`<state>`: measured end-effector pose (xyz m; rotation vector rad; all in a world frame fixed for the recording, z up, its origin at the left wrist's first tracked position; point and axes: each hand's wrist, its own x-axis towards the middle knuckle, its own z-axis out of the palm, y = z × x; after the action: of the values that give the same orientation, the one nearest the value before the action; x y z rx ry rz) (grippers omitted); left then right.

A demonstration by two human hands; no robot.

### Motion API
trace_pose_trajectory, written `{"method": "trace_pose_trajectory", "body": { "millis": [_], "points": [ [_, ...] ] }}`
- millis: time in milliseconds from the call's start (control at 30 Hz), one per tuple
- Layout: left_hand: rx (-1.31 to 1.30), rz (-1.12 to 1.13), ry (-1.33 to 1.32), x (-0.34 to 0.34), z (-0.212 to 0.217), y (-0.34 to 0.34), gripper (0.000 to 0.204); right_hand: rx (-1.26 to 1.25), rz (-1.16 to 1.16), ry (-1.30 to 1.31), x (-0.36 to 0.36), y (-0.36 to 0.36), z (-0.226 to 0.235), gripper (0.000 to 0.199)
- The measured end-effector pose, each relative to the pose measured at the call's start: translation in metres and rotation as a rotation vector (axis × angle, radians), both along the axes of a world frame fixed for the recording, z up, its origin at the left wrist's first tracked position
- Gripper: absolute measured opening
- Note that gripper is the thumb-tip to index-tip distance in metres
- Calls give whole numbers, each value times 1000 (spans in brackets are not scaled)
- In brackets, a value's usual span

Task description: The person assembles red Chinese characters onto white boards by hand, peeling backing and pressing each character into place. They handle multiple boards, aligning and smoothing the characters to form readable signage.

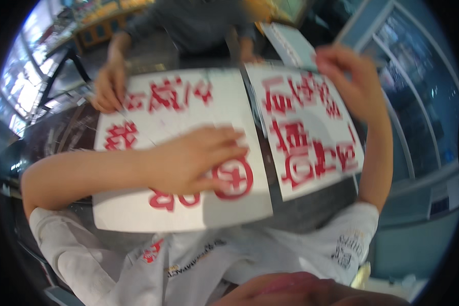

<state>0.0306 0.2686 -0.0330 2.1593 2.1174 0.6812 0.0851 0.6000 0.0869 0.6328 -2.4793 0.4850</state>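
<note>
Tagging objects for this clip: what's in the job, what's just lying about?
In the job:
- large white sheet with red characters, under the left hand
- smaller white sheet with red characters, near the right hand

Apparently just around:
- pale flat notebook-like item, overlapped by the blurred right hand; contact unclear
- glass-fronted cabinet

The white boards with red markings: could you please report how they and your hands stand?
Left hand open over left board. Right hand near right board, by its far right corner, grip unclear. Another person's hand at left board's far left corner.
</note>
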Motion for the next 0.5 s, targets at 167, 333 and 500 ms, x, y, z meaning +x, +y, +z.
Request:
{"method": "trace_pose_trajectory", "body": {
  "millis": [167, 333, 500],
  "points": [
    [8, -68, -72, 1, -2, 6, 67, -221, -81, -139, 7, 14, -13, 15],
    [-11, -49, -88, 3, 3, -3, 68, -124, -9, -203, -6, -4, -20, 14],
    [9, -50, -76, 4, 2, -1, 68, -102, 33, -255, -9, -14, -22, 14]
  ]
}}
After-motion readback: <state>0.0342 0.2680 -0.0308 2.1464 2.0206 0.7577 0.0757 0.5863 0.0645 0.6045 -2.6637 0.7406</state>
